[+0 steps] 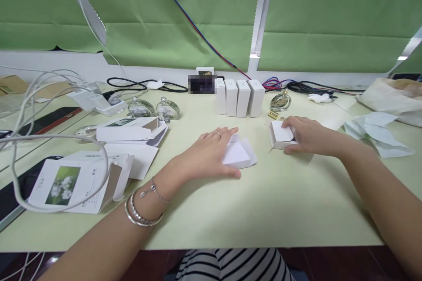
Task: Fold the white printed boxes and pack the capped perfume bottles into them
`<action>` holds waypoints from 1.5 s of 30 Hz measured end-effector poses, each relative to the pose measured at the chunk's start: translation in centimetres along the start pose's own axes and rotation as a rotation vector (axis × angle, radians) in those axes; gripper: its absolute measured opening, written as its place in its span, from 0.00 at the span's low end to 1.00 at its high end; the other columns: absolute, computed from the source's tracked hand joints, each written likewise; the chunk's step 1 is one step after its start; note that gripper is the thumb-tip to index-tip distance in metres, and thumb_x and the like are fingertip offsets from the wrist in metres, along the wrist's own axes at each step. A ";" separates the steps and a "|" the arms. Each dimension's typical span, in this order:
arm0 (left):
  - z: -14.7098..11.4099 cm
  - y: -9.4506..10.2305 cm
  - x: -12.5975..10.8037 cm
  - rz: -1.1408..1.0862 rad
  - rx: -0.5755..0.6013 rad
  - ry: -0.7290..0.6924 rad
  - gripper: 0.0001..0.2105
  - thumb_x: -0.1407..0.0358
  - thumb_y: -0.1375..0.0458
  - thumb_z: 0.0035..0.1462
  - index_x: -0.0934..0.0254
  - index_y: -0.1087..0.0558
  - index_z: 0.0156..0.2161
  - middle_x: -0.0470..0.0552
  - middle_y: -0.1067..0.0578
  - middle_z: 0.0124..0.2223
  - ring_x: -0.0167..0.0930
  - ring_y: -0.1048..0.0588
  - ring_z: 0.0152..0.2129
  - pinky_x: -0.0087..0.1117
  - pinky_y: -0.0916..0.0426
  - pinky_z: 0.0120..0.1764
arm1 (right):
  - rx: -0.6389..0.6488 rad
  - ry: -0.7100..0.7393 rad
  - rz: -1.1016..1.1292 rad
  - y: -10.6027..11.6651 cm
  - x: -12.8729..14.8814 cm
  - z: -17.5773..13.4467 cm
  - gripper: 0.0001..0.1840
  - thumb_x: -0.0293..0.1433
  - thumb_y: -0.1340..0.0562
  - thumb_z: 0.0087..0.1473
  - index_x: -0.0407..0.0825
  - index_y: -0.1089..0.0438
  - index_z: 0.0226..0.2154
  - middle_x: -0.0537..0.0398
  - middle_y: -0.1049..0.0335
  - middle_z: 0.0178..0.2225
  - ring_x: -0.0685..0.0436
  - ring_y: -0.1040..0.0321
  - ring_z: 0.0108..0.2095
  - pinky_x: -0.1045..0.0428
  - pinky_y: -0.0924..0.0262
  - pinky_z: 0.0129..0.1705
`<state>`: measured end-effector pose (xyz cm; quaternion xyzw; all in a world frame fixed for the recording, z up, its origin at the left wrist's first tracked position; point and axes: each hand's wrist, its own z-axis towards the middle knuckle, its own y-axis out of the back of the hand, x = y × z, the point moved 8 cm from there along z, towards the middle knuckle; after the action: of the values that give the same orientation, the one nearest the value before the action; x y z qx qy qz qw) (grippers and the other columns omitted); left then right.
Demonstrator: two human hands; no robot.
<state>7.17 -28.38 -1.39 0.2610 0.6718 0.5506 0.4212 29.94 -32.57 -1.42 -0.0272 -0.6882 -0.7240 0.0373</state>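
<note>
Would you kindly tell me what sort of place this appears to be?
Probably an office or small workshop: a pale desk holds upright white boxes and glass bottles, with black cables lying along its back.

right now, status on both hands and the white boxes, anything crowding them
Left hand spread at one white box, flap out. Right hand gripping second box. Gold cap close behind second box, glass bottle beyond.
</note>
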 end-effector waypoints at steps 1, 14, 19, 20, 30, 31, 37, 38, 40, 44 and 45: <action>0.0 -0.1 0.2 0.011 0.014 0.019 0.46 0.43 0.43 0.45 0.62 0.55 0.64 0.60 0.48 0.65 0.47 0.47 0.60 0.47 0.48 0.57 | -0.044 0.029 -0.002 0.4 0.3 -0.1 0.32 0.52 0.37 0.40 0.52 0.37 0.44 0.44 0.33 0.45 0.29 0.37 0.48 0.38 0.41 0.45; -0.1 -0.2 0.5 0.063 0.039 0.097 0.43 0.41 0.46 0.45 0.61 0.51 0.63 0.60 0.43 0.62 0.46 0.44 0.58 0.46 0.42 0.52 | 0.030 0.129 0.450 -0.9 11.5 -1.4 0.11 0.39 0.49 0.59 0.51 0.38 0.39 0.57 0.31 0.24 0.47 0.36 0.25 0.52 0.45 0.28; 0.1 -0.4 0.1 0.051 0.025 0.066 0.40 0.42 0.47 0.48 0.61 0.48 0.61 0.58 0.40 0.61 0.45 0.41 0.55 0.45 0.41 0.51 | 0.078 0.030 0.567 -2.1 11.0 -0.8 0.11 0.39 0.47 0.56 0.52 0.37 0.40 0.59 0.35 0.24 0.48 0.39 0.24 0.53 0.47 0.27; 0.1 -0.4 0.2 0.047 0.019 0.058 0.39 0.42 0.47 0.48 0.61 0.47 0.61 0.58 0.40 0.60 0.45 0.41 0.55 0.45 0.41 0.51 | 0.076 0.014 0.588 -2.1 10.8 -0.8 0.10 0.38 0.46 0.55 0.52 0.36 0.39 0.60 0.36 0.23 0.48 0.40 0.23 0.53 0.48 0.26; 0.2 -0.4 0.1 0.061 0.006 0.059 0.34 0.44 0.46 0.47 0.62 0.41 0.56 0.57 0.32 0.49 0.43 0.34 0.46 0.39 0.38 0.42 | 0.058 0.015 0.640 -1.9 10.8 -0.8 0.09 0.38 0.44 0.53 0.52 0.35 0.36 0.60 0.36 0.23 0.49 0.40 0.24 0.53 0.48 0.26; 0.2 -0.3 0.1 0.068 0.003 0.059 0.34 0.45 0.46 0.47 0.62 0.41 0.55 0.57 0.31 0.48 0.43 0.34 0.45 0.39 0.38 0.41 | 0.037 0.004 0.633 -1.8 10.6 -0.8 0.09 0.38 0.44 0.53 0.52 0.35 0.35 0.59 0.35 0.24 0.48 0.39 0.25 0.53 0.47 0.27; 0.2 -0.2 -0.2 0.084 -0.013 0.052 0.33 0.46 0.47 0.47 0.62 0.40 0.55 0.57 0.31 0.47 0.43 0.33 0.43 0.39 0.38 0.39 | 0.019 -0.114 0.608 -2.0 9.2 -0.8 0.07 0.37 0.48 0.56 0.51 0.42 0.34 0.56 0.32 0.27 0.45 0.34 0.28 0.50 0.42 0.29; 0.1 -0.1 -0.2 0.086 -0.016 0.051 0.33 0.46 0.47 0.47 0.62 0.40 0.55 0.57 0.31 0.47 0.43 0.33 0.43 0.39 0.38 0.39 | 0.020 -0.115 0.628 -2.0 9.2 -0.8 0.07 0.37 0.48 0.56 0.51 0.43 0.35 0.56 0.32 0.28 0.45 0.33 0.29 0.49 0.40 0.30; 0.1 0.0 -0.4 0.092 -0.024 0.043 0.32 0.47 0.47 0.47 0.62 0.40 0.55 0.57 0.30 0.46 0.43 0.33 0.43 0.40 0.39 0.40 | 0.010 -0.096 0.706 -1.9 9.3 -0.8 0.07 0.37 0.48 0.56 0.52 0.43 0.36 0.55 0.31 0.30 0.45 0.32 0.31 0.48 0.38 0.33; 0.2 0.0 -0.6 0.093 -0.025 0.038 0.32 0.47 0.46 0.47 0.63 0.40 0.54 0.57 0.30 0.46 0.43 0.32 0.43 0.41 0.40 0.41 | 0.016 -0.012 0.860 -1.8 10.1 -0.9 0.08 0.38 0.47 0.57 0.52 0.43 0.37 0.53 0.30 0.36 0.45 0.30 0.36 0.46 0.36 0.39; 0.2 0.0 -0.6 0.093 -0.025 0.035 0.32 0.47 0.46 0.47 0.63 0.40 0.54 0.57 0.30 0.46 0.43 0.32 0.43 0.41 0.40 0.41 | 0.020 -0.004 0.873 -1.8 10.2 -0.9 0.07 0.37 0.47 0.57 0.52 0.42 0.37 0.53 0.30 0.36 0.45 0.29 0.36 0.46 0.35 0.39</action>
<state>7.60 -28.74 -1.22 0.2768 0.6593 0.5825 0.3866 19.66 -33.54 -2.35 -0.3166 -0.6190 -0.6338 0.3390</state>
